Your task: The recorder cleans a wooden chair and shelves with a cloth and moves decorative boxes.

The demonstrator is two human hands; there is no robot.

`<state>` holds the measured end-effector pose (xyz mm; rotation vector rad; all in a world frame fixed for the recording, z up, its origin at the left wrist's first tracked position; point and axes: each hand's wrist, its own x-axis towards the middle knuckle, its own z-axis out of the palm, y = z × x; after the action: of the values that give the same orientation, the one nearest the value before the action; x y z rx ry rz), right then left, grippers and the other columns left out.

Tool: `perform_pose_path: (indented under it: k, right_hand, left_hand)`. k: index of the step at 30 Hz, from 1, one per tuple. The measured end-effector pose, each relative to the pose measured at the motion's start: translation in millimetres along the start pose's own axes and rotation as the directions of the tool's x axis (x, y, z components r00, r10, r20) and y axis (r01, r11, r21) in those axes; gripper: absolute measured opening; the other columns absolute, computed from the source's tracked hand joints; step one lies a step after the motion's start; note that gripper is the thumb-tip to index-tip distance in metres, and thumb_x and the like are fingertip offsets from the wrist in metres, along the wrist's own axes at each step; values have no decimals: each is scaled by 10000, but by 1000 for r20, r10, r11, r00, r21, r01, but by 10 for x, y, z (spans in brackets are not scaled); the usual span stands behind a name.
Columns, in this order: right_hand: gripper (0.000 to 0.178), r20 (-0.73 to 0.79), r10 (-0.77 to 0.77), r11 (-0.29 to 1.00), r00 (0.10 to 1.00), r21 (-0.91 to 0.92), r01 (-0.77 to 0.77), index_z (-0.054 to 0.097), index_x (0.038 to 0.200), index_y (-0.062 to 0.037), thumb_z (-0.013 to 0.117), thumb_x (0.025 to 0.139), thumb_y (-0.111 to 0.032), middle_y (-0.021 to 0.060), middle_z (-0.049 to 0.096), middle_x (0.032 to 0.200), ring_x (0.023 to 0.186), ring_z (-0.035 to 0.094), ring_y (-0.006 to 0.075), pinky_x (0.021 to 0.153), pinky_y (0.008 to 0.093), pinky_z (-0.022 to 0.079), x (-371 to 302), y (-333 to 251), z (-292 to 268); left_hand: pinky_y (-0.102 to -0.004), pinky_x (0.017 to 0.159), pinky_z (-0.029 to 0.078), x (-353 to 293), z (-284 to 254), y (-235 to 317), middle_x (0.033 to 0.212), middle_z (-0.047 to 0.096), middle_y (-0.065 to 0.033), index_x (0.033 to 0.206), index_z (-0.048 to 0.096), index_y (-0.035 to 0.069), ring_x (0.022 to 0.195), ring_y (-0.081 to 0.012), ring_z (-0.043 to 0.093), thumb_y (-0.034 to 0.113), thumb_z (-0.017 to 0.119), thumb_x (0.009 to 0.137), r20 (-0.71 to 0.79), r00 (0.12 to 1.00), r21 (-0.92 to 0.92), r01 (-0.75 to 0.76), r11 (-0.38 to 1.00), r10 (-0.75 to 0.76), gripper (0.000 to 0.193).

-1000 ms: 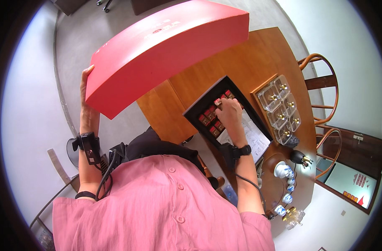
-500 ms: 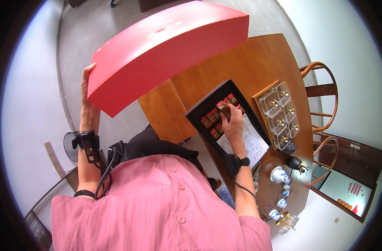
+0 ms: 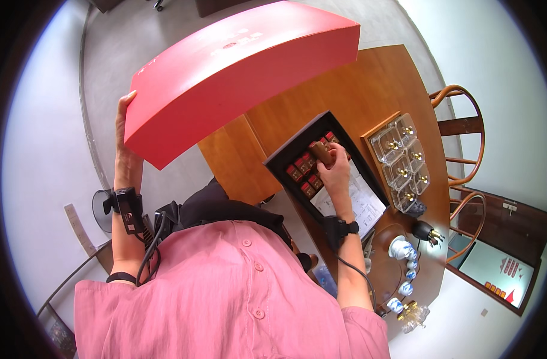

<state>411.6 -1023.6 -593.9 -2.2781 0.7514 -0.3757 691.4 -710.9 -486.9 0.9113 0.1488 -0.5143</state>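
Note:
My left hand [image 3: 124, 128] is closed on the left end of a large red box [image 3: 237, 90], holding it up above the table's far left side. My right hand [image 3: 337, 172] grips a small brown packet [image 3: 321, 153] over an open black tray [image 3: 296, 136]. Several small red-and-brown packets [image 3: 301, 166] sit in rows inside that tray. White printed paper [image 3: 364, 202] covers its near right part, just beside my right wrist. The far side of the held packet and some of my fingertips are hidden.
A wooden table [image 3: 369, 84] carries the tray. To its right stand clear lidded containers [image 3: 399, 170] with gold knobs on a wooden board. Nearer are a blue-and-white pot [image 3: 399, 248], several matching cups [image 3: 405, 289] and a dark tool holder [image 3: 426, 231]. Wooden chairs [image 3: 465, 127] line the right side.
The packet in my right hand has turned, so its brown side now shows instead of its red end, and it sits slightly higher. The red box has barely shifted.

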Motion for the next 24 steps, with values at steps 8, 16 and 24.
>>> perform_pose_path:
  k: [8, 16, 24]
  right_hand:
    - [323, -15, 270, 902, 963, 354, -247, 524, 1002, -1, 702, 782, -157, 66, 594, 900, 730, 575, 101, 609, 222, 473, -39, 191, 9]
    - [228, -33, 274, 760, 961, 620, -195, 518, 979, 3, 650, 825, -101, 49, 598, 890, 767, 580, 77, 648, 215, 489, -34, 139, -46]
    - [328, -90, 46, 995, 995, 87, -38, 582, 1004, 13, 700, 714, -84, 141, 580, 897, 785, 604, 251, 688, 301, 488, 19, -90, -123]
  left_hand:
    - [-245, 657, 538, 17, -60, 4, 830, 596, -52, 922, 569, 37, 708, -130, 605, 260, 583, 833, -20, 1000, 13, -5, 1000, 5, 241]
    - [-258, 670, 544, 22, -38, 12, 867, 612, -71, 941, 568, 29, 726, -145, 620, 254, 583, 836, 22, 1000, -16, 15, 1000, -15, 249]
    - [-261, 671, 546, 27, -52, -1, 870, 618, -75, 952, 575, 24, 728, -149, 623, 253, 577, 838, 47, 999, -4, -11, 1000, 11, 255]
